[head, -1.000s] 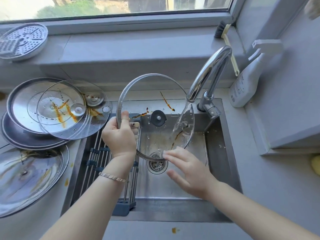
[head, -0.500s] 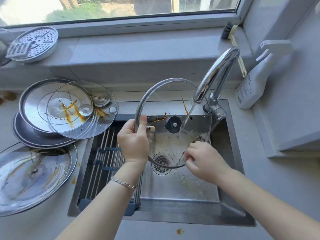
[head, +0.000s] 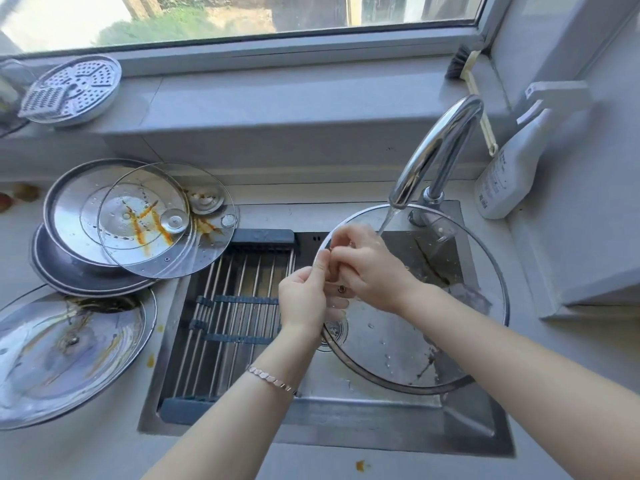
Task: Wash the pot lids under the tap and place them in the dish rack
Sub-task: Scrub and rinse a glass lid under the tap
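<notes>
The glass lid (head: 398, 341) is over the sink (head: 381, 420), under the tap (head: 436, 147): wet, slippery, rigid, breakable. The left hand (head: 303, 299) pinches its left rim, likely the safest hold; the right hand (head: 372, 268) lies on the glass alongside, grip unclear.

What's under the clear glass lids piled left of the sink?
Through the glass lids a shiny metal lid shows, with a darker lid beneath. The counter under the pile is hidden.

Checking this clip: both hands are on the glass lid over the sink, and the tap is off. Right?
Wrong on the tap: the head view shows water running from it onto the glass lid. The left hand and right hand are on that lid over the sink.
</notes>
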A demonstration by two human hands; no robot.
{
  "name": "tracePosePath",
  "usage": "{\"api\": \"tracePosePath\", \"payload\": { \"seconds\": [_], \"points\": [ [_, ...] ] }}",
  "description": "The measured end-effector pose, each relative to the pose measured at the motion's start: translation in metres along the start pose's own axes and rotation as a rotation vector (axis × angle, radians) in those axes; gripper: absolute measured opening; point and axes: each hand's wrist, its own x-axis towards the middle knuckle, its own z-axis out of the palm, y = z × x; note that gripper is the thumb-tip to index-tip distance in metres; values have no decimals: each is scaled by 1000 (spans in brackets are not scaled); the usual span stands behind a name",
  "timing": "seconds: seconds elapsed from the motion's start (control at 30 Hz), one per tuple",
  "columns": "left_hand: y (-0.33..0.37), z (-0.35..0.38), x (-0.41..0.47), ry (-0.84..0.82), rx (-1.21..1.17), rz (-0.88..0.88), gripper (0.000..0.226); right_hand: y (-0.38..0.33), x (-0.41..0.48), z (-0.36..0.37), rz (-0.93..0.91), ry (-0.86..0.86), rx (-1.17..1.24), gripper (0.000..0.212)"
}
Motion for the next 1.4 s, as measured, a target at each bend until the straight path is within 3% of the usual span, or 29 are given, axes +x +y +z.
{"api": "tracePosePath", "payload": {
  "seconds": [0.07, 0.17, 0.33, 0.37, 0.47, 0.53, 0.6, 0.63, 0.67, 0.73, 0.8, 0.87, 0.93, 0.97, 1.07, 1.17, 1.23, 1.3, 1.4],
  "points": [
    [2, -2, 2, 18, -18, -19, 40, 12, -3, -2, 78, -15, -180, 52],
    [2, -8, 5, 72, -17, -11, 40, 28, -17, -7, 252, -189, -394, 86],
    [-3, -22, 16, 167, 11, -60, 35, 28, -50, -12, 492, -473, -484, 81],
    [-5, -24, 17, 167, 25, -72, 34, 27, -54, -14, 482, -461, -446, 74],
    [-7, -30, 15, 169, 119, -61, 34, 29, -68, -25, 554, -74, -208, 27],
    [-11, -38, 17, 188, 203, -51, 37, 38, -75, -25, 667, 118, -143, 20],
    [-20, -47, 23, 216, 200, -131, 45, 47, -84, -19, 891, 77, -24, 38],
    [-26, -51, 27, 215, 149, -204, 44, 49, -87, -15, 1037, 15, 150, 47],
    [-30, -53, 29, 200, 78, -278, 40, 48, -88, -12, 1166, -21, 414, 49],
    [-40, -54, 33, 127, -17, -403, 37, 42, -86, -13, 1308, -66, 917, 31],
    [-47, -52, 37, 53, 52, -492, 39, 38, -83, -16, 1291, -73, 1016, 11],
    [-51, -46, 36, 16, 294, -525, 53, 36, -80, -16, 1286, -45, 935, 7],
    [-52, -39, 27, -51, 795, -416, 74, 34, -79, -17, 1297, -22, 840, 12],
    [-52, -35, 18, -109, 1010, -244, 79, 32, -77, -17, 1297, -20, 794, 10],
    [-47, -19, -19, -436, 1045, 242, 81, 25, -70, -19, 1251, -55, 616, 7],
    [-61, -3, -29, -583, 1160, 427, 89, 8, -59, -30, 1129, -122, 426, 6],
    [-71, 5, -32, -515, 1061, 522, 81, -4, -51, -38, 1054, -144, 334, 12],
    [-73, 8, -38, -437, 735, 523, 51, -15, -45, -45, 984, -127, 235, 21],
    [-67, 6, -40, -382, 478, 506, 23, -26, -38, -48, 868, -106, 193, 26]
  ]
}}
